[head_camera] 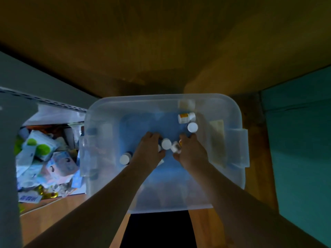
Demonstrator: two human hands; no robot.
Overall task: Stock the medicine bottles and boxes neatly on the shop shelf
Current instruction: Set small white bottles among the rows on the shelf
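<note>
In the middle of the frame, both hands reach into a clear plastic bin (238, 111), gathering bottles. The left hand (149, 149) curls round a white-capped bottle (166, 144); the right hand (191, 151) pinches a small bottle (175, 146) beside it. Other bottles (186, 117) lie loose nearby. Next, probably, comes lifting both clear toward the shelf, which I cannot see.

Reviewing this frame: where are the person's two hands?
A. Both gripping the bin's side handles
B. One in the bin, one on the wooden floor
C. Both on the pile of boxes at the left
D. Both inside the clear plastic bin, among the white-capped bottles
D: the left hand and right hand both reach down into the clear plastic bin, around a white-capped bottle between them.
</note>
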